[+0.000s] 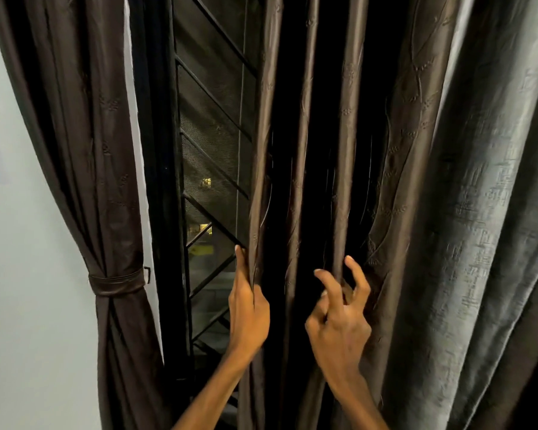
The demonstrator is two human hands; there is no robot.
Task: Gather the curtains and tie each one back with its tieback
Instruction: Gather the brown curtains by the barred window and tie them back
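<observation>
Here, both hands on curtain (302,150).

Two bare forearms rise from the bottom edge, both below and to the right of the tied tieback (117,282) on the far curtain. No sleeve, watch, bracelet or ring shows on either arm. The left hand (249,308) is slim, with long fingers and short nails. The right hand (339,318) is likewise bare, its knuckles and tendons standing out, its nails short and unpainted
</observation>
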